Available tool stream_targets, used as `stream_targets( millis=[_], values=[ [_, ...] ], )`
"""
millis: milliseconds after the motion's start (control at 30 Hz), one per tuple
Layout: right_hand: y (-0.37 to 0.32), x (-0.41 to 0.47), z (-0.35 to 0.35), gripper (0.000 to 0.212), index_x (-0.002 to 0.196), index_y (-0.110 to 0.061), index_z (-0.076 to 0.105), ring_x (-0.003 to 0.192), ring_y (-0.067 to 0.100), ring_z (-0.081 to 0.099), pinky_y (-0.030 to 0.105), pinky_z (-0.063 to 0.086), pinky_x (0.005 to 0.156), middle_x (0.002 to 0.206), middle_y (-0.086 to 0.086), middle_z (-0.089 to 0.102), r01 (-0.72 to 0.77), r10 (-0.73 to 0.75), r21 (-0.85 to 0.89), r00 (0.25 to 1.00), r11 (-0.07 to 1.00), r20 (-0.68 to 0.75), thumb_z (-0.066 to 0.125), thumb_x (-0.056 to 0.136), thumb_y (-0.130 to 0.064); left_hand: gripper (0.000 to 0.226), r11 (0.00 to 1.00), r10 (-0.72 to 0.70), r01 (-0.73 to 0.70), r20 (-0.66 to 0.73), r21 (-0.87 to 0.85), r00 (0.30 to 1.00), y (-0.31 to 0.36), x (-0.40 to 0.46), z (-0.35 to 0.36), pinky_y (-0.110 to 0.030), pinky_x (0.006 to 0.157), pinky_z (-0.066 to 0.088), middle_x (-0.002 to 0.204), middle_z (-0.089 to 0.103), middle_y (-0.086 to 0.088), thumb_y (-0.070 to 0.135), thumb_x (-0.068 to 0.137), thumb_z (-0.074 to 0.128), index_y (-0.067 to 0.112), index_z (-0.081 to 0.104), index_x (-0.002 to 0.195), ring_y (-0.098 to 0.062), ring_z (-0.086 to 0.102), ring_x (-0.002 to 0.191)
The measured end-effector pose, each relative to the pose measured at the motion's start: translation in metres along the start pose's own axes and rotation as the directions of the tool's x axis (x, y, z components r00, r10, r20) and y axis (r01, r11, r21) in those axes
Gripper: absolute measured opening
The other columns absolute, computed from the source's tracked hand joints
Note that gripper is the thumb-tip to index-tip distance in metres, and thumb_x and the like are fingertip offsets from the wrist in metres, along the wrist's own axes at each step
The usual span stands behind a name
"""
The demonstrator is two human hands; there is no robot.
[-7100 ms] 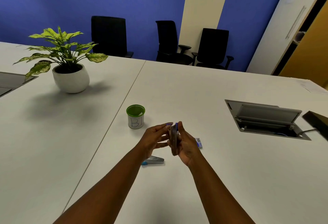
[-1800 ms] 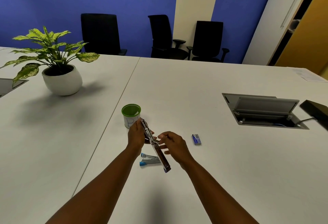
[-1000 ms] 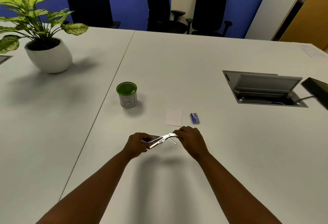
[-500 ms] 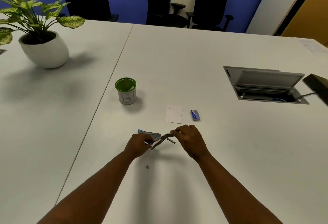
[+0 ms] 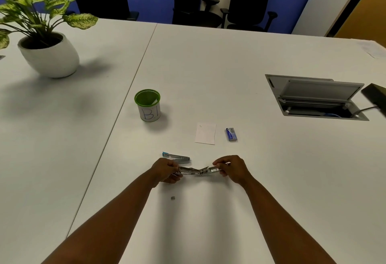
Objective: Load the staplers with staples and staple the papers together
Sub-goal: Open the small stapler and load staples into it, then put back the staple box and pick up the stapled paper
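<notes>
Both hands hold one metal stapler (image 5: 198, 172) swung wide open just above the white surface (image 5: 271, 180): the left hand (image 5: 166, 169) has its grip clamped on one end, the right hand (image 5: 229, 168) pinches the other. A second stapler (image 5: 177, 157) with a blue tip lies just beyond the left hand. Farther off lie a paper slip (image 5: 205, 133) and, beside it, a blue staple box (image 5: 231, 134).

Stapler spread wide open between your hands

Your left hand (image 5: 167, 169) and right hand (image 5: 231, 168) have drawn apart since a moment ago, folding the metal stapler (image 5: 198, 171) out nearly flat, low above the table. The small grey piece (image 5: 172, 198) beneath it, possibly staples, now lies nearer your left forearm.
</notes>
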State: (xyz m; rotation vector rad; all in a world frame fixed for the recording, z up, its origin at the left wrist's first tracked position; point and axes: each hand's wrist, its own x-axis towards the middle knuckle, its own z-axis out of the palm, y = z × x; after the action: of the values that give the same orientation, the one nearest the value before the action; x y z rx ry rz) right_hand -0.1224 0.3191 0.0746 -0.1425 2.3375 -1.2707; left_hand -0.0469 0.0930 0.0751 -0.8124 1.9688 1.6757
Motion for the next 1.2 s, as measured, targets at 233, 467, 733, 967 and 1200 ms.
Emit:
stream_targets(
  millis=[233,467,733,967,1200],
  values=[
    [0.015,0.002,0.001,0.009,0.086,-0.005,0.073,0.062,0.0,0.058,0.01,0.041,0.062,0.069,-0.003,0.064,-0.006,-0.002,-0.06,0.993,0.998,-0.121,0.066,0.08,-0.004,0.02,0.997,-0.014,0.006,-0.096,-0.081,0.995,-0.008,0.01,0.009,-0.018,0.043,0.051,0.065,0.059,-0.011,-0.005,0.087,0.056,0.008,0.063,0.073,-0.007,0.058,0.037],
    [0.022,0.008,0.003,0.01,0.086,-0.008,0.075,0.083,0.014,0.059,0.001,0.036,0.061,0.092,0.01,0.073,-0.026,-0.004,-0.133,0.976,0.991,-0.217,0.068,0.078,-0.008,0.011,0.988,-0.05,0.029,-0.139,-0.151,0.989,-0.008,0.014,0.004,-0.017,0.044,0.052,0.052,0.064,0.0,-0.003,0.081,0.065,0.008,0.067,0.079,-0.005,0.061,0.04],
    [0.021,0.003,0.011,0.013,0.091,-0.011,0.074,0.098,0.022,0.062,0.022,0.04,0.077,0.1,0.007,0.072,-0.068,0.014,-0.189,0.962,0.98,-0.273,0.064,0.083,-0.01,0.014,0.988,-0.04,0.027,-0.081,-0.153,0.996,-0.001,0.004,-0.013,-0.014,0.044,0.051,0.05,0.066,0.004,-0.001,0.084,0.062,0.009,0.065,0.074,-0.003,0.062,0.042],
    [0.009,-0.003,0.031,0.011,0.086,-0.015,0.072,0.09,0.022,0.057,0.025,0.041,0.073,0.087,0.004,0.07,0.211,-0.379,-0.391,0.821,0.896,-0.427,0.063,0.082,-0.011,0.008,0.913,0.405,-0.373,-0.446,0.163,0.798,-0.003,-0.001,-0.035,-0.022,0.063,0.051,0.071,0.069,0.0,0.007,0.083,0.066,0.012,0.072,0.08,-0.011,0.066,0.059],
    [-0.018,-0.017,0.078,0.019,0.095,-0.018,0.072,0.094,0.018,0.057,0.031,0.043,0.082,0.094,0.004,0.07,0.565,-0.489,-0.423,0.825,0.708,0.284,0.067,0.08,-0.029,0.039,0.795,0.516,-0.195,-0.471,0.575,0.715,-0.044,0.006,-0.053,-0.034,0.102,0.038,0.13,0.058,-0.01,0.021,0.09,0.058,0.01,0.055,0.127,-0.026,0.051,0.123]
  ],
)
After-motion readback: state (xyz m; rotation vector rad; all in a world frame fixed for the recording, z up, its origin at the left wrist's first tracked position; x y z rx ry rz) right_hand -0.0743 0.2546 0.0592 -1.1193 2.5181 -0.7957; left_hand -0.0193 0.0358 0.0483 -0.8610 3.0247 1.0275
